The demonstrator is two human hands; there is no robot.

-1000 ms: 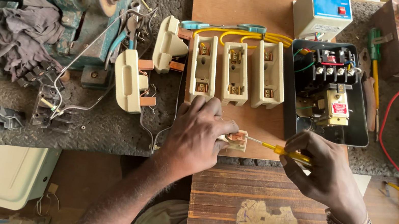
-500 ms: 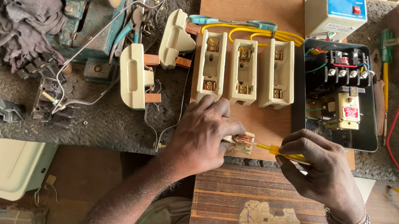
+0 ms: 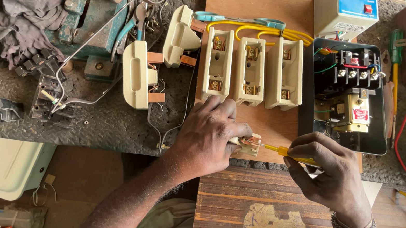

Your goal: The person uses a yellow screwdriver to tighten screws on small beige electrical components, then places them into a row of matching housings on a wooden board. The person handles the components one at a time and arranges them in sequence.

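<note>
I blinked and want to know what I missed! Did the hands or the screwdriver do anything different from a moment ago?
Hardly anything. The left hand still pinches the small cream fuse part, and the right hand still keeps the yellow screwdriver tip pressed into it. Both hands sit at the same spot on the wooden board. The three fuse holders and loose fuse carriers stayed put; only the camera view shifted.

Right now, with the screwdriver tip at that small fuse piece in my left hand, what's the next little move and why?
Probably keep turning the screwdriver gently while the left hand steadies the fuse piece. The yellow shaft's tip sits at the copper contact of the piece, the right hand pinches the handle, and the piece is pressed on the wooden board, so the screw looks mid-adjustment.
</note>
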